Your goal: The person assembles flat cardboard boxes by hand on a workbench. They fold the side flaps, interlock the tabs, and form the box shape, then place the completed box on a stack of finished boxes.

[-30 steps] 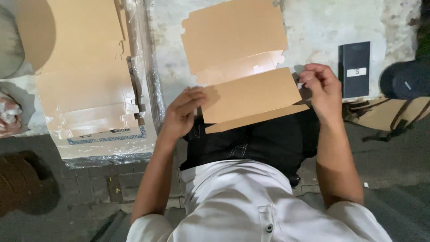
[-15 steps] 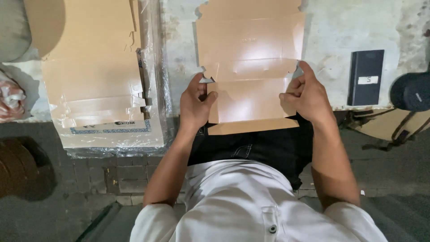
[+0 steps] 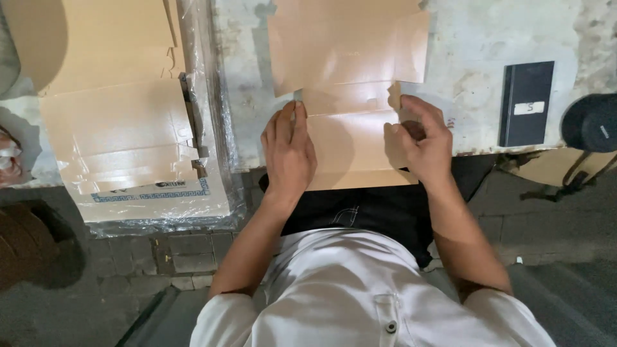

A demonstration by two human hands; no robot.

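Since last frame: both hands slid outward, box blank [image 3: 350,128] pushed flatter on bench [image 3: 475,38]. Left hand [image 3: 289,151] spread flat, pressing panel to hold crease. Right hand [image 3: 421,141] pinching side tab (fold line). Blank stack [image 3: 122,115] left, dark case [image 3: 527,103] right.

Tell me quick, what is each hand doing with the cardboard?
Left hand: open, pressed flat on the flat cardboard box blank.
Right hand: closed, pinching a small side flap of the cardboard between thumb and fingers.
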